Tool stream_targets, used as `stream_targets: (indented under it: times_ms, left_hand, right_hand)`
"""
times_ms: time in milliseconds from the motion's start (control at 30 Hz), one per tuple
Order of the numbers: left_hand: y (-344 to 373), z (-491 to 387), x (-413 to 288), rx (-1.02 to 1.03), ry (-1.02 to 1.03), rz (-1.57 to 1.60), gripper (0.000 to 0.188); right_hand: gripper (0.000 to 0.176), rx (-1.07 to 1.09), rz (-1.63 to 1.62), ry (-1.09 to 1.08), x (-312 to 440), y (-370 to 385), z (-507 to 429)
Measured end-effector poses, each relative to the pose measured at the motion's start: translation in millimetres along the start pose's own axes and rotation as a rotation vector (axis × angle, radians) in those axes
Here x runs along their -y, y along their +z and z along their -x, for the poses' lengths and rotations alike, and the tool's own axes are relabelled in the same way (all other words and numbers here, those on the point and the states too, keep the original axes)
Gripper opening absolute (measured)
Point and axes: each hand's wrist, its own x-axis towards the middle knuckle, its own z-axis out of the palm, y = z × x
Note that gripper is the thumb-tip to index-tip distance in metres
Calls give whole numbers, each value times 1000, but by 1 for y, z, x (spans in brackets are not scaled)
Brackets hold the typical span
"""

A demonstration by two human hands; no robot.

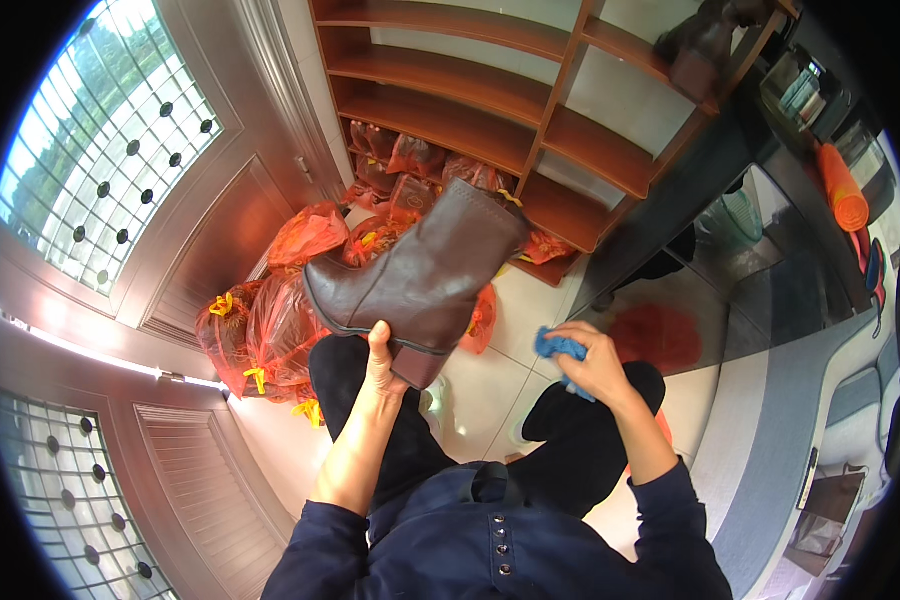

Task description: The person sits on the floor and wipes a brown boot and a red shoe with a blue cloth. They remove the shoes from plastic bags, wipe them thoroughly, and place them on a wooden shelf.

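Note:
My left hand [384, 360] grips a dark brown leather ankle boot [427, 270] by its sole, just ahead of the block heel. The boot is raised above my knees, its toe to the left and its shaft tilted up to the right. A thumb shows along the sole's edge; the other fingers are hidden behind the boot. Over my right knee, my right hand [589, 360] holds a crumpled blue cloth [559, 345], bunched between thumb and fingers. Cloth and boot are apart.
Red plastic bags [285, 315] with yellow ties lie on the tiled floor beside a metal door [217, 217]. More fill the bottom of a wooden shelf unit [450, 82], where dark boots [697, 52] stand top right. A glossy black cabinet [780, 277] and a grey sofa [750, 390] flank my right.

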Motion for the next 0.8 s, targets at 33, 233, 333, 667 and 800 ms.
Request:
stream_targets:
  times_ms: [33,233,333,667,800]
  left_hand:
    - [-3,-4,2,15,-25,2,86]
    - [5,-3,36,117,-159,30,86]
    - [12,-11,37,219,-178,-11,92]
    - [65,7,26,363,-85,-198,102]
    - [74,1,20,383,-90,-305,99]
  right_hand:
    - [36,110,-312,62,10,2,-3]
    - [81,87,-359,-122,59,39,-18]
    - [81,76,-287,-95,72,39,-21]
    - [67,-103,-628,-58,86,52,-1]
    - [56,-70,-718,-115,78,44,-12]
